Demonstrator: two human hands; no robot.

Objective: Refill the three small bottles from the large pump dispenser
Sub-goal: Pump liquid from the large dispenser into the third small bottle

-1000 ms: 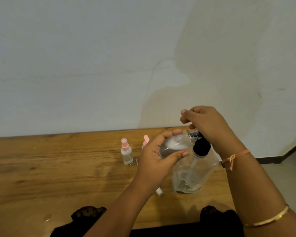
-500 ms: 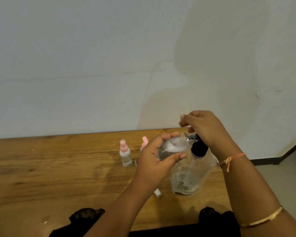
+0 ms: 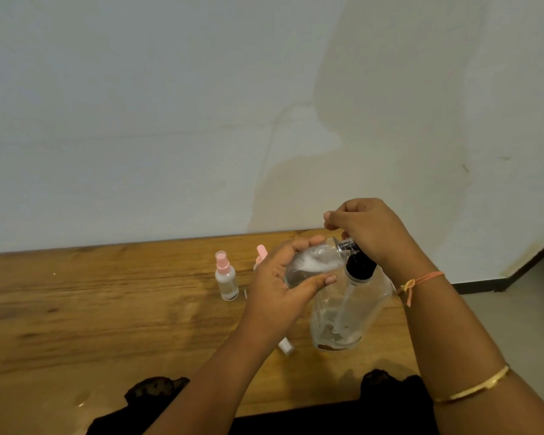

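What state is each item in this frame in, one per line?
Left hand: grips the small bottle.
Small bottle: tilted on its side, neck at the pump.
Right hand: curled over the dispenser's pump top.
Large pump dispenser: upright, nearly empty.
Pink-capped bottle: upright, capped, untouched.
Second pink-capped bottle: mostly hidden.

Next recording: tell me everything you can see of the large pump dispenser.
The large pump dispenser is a clear, plastic-looking bottle with a black collar and a thin dip tube inside. It looks nearly empty, with a little liquid at its base. It stands on the wooden table. The right hand curls over its top, hiding the pump head. The left hand holds a small bottle with its silver neck at the collar.
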